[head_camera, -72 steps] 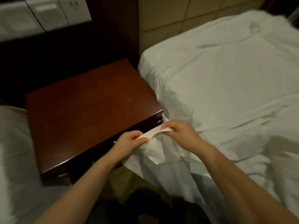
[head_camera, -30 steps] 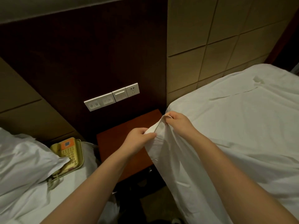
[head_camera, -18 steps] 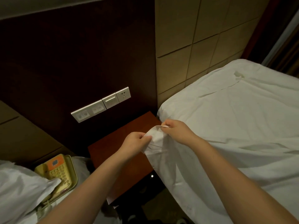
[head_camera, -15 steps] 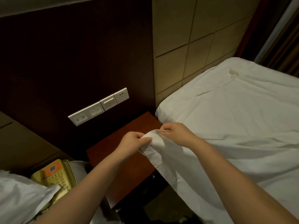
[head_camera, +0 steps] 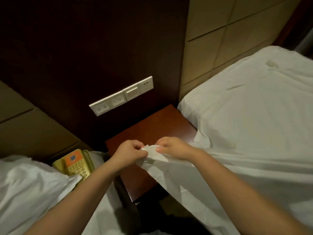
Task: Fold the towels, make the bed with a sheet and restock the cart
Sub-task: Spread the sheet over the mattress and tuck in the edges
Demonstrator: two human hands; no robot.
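Dim hotel room, dark panelled wall with a strip of wall sockets above a reddish wooden nightstand wedged between two beds. We stand at the nightstand's front edge, arms reaching over it.

Our left hand and right hand are both closed in a pinch on the corner of the white sheet, close together, a short span of hem stretched between them above the nightstand's top. From the pinch the cloth drops past the nightstand's right edge and runs back onto the bed on our right, where it lies spread but creased; a loose fold sags at the bed's near-left corner by the nightstand.

On the left bed, a yellow telephone with an orange panel rests on the bedding at its upper edge, just beside rumpled white linen.

Judgement: we are in the bed-making part, sorting out the head corner before tucking. No towels or cart in view.

Risks from here:
- Pulling too hard on the pinched corner could drag the spread sheet off-square.
- Slack hanging down the nightstand's side could catch on its edge as we tuck.
- A light pinch may slip, dropping the corner to the floor.
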